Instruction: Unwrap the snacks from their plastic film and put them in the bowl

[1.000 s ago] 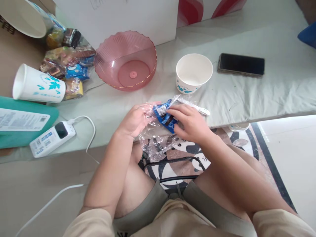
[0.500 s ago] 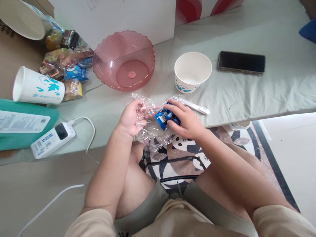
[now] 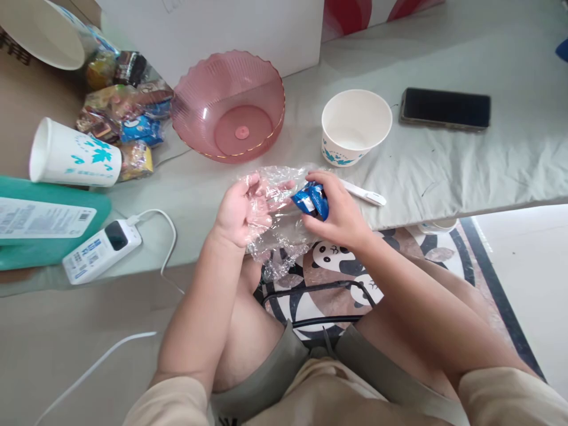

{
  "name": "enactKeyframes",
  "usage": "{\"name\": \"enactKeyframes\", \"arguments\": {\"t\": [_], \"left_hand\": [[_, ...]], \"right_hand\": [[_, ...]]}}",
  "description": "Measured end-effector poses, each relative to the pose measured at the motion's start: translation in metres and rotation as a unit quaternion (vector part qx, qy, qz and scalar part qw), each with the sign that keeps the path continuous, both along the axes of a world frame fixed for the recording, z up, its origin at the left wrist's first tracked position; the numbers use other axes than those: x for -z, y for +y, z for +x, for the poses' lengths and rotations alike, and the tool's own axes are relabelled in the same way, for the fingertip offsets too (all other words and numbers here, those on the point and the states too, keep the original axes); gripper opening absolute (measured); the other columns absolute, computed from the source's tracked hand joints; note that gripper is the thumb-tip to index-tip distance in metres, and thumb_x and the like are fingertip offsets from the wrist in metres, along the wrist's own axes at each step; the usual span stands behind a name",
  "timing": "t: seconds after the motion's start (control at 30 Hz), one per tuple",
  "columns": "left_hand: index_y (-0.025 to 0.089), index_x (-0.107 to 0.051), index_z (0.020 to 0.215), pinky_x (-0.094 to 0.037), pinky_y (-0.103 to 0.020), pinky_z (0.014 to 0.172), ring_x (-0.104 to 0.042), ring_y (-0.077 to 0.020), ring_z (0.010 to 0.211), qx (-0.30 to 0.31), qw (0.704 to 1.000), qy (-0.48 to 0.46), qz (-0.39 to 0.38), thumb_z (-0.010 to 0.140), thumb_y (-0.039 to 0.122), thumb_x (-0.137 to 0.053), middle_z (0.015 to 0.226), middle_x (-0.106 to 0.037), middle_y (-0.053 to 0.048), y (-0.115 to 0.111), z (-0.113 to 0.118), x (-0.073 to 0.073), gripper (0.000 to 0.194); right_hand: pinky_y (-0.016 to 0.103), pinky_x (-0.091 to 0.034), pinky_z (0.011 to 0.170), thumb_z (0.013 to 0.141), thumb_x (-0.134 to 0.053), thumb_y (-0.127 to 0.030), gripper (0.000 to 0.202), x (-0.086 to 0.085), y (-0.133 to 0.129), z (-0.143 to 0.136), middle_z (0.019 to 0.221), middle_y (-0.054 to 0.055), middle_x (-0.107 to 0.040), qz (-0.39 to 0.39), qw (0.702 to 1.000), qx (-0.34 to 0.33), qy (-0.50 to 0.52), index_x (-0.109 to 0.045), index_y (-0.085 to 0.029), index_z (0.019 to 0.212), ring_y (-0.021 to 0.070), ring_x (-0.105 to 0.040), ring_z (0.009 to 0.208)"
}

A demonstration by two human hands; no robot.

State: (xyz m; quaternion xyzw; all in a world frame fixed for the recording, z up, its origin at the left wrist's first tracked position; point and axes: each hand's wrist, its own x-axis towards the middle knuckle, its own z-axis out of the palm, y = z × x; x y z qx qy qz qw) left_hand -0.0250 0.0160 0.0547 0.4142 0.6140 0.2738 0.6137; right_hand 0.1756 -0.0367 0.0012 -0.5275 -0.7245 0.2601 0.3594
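1. pinching a blue packet (image 3: 310, 200) between thumb and fingers of the right hand (image 3: 341, 212), on the near side of the pink bowl (image 3: 228, 106) and rightward of it.
2. holding the left hand (image 3: 242, 213) spread and palm showing, just nearer than the pink bowl, with clear film (image 3: 284, 234) against the fingers; cannot tell whether inside or behind it.
3. packet: looks light, soft and crinkly, probably slick; best taken gently across the middle, in case of fragile contents.
4. film: seems nearly weightless, likely to cling; best gripped by a bunched edge.
5. seen on the bench (image 3: 444, 165), right of the pink bowl: a white paper cup (image 3: 350, 155), a white handle (image 3: 366, 194), a phone (image 3: 446, 108).
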Motion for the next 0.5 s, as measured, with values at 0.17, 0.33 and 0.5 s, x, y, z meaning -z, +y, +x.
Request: {"name": "enactKeyframes", "arguments": {"t": [0.17,0.33,0.5], "left_hand": [[0.021,-0.033,0.058,-0.016,-0.021,0.036,-0.077,-0.0272,0.092,-0.028,0.998,-0.055,-0.015,0.073,0.046,-0.058,0.097,-0.074,-0.013,0.007,-0.011,0.004,0.038],[0.020,-0.037,0.057,-0.030,-0.023,0.040,-0.074,-0.0190,0.074,-0.063,0.998,-0.012,-0.008,0.074,0.037,-0.056,0.090,-0.073,-0.009,0.012,-0.026,0.011,0.031],[0.021,-0.044,0.061,-0.055,-0.026,0.058,-0.072,-0.0190,0.070,-0.028,1.000,0.012,0.000,0.076,0.037,-0.056,0.075,-0.068,-0.007,0.009,-0.028,0.012,0.025]], "right_hand": [[0.050,-0.053,0.101,0.078,-0.057,-0.031,0.056,-0.010,-0.008,0.015,0.137,0.012,-0.062,-0.057,0.991,0.023,0.120,-0.049,-0.024,0.134,0.0295,-0.065,0.119],[0.047,-0.056,0.091,0.079,-0.056,-0.024,0.051,-0.041,-0.022,0.024,0.123,0.009,-0.066,-0.042,0.984,0.128,0.117,-0.054,-0.027,0.130,0.0274,-0.067,0.106],[0.044,-0.055,0.087,0.082,-0.060,-0.024,0.045,-0.078,0.028,-0.009,0.120,0.009,-0.064,0.068,0.990,0.111,-0.056,-0.053,-0.028,0.126,0.0266,-0.064,0.103]]}}
